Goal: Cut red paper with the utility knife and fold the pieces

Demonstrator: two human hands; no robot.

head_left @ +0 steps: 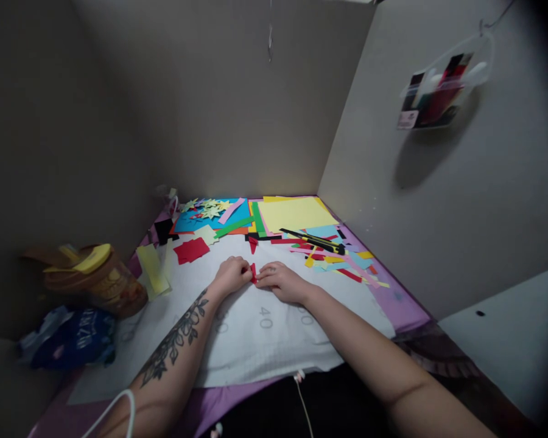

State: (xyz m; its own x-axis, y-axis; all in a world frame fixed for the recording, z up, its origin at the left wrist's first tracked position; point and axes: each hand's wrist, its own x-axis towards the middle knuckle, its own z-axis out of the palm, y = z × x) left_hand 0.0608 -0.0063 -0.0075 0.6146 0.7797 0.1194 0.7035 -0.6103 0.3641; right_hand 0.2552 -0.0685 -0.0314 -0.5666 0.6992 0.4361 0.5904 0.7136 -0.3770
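Between my two hands, on the white sheet [246,353], lies a small red paper piece [254,273]. My left hand [232,274] has its fingers curled and pressed at the piece's left edge. From the other side, my right hand [281,281] touches the lower part of the same piece with its fingertips. A second red scrap [252,244] lies just beyond them. To the left is a stack of red squares [191,250]. Pale folded paper stars [211,208] are piled on blue paper at the back left.
A black and yellow cutter [319,241] rests among coloured paper strips on the right. Yellow sheets [296,214] lie at the back. On the left stand a brown cup [100,280] and a blue packet [75,340]. Grey walls enclose the table.
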